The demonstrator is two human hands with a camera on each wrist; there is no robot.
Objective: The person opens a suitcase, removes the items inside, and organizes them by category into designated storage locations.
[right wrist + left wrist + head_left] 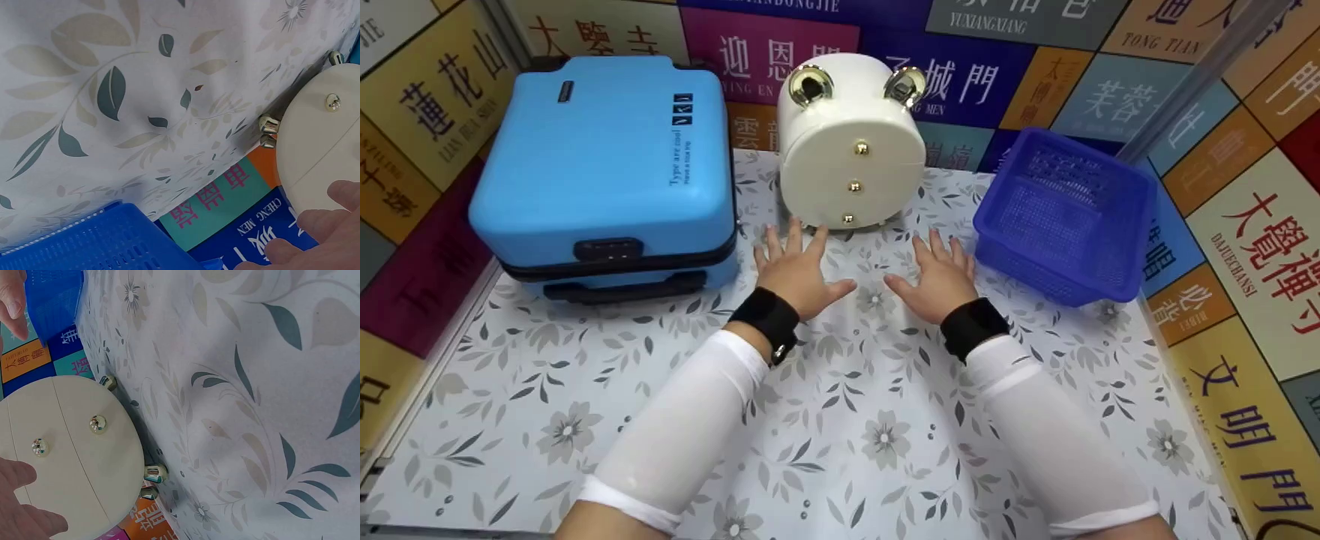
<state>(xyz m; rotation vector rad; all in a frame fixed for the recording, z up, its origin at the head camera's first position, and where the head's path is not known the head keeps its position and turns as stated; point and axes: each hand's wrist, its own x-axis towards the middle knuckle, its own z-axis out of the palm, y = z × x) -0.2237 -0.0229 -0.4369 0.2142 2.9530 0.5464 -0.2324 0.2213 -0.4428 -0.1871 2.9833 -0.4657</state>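
Observation:
My left hand is spread with straight fingers, its fingertips just in front of a small cream drawer box. The right hand lies mirrored to it, fingers spread, between that box and a blue-purple plastic basket. Neither hand holds anything. The box is rounded, with gold ball knobs down its front, two shiny gold ear-like pieces on top and small gold feet. Whether the palms touch the tabletop cannot be told.
A light blue suitcase lies at the left, its black handle facing me. The table has a white leaf-and-flower cover. Panels with colourful printed characters enclose the left, back and right sides.

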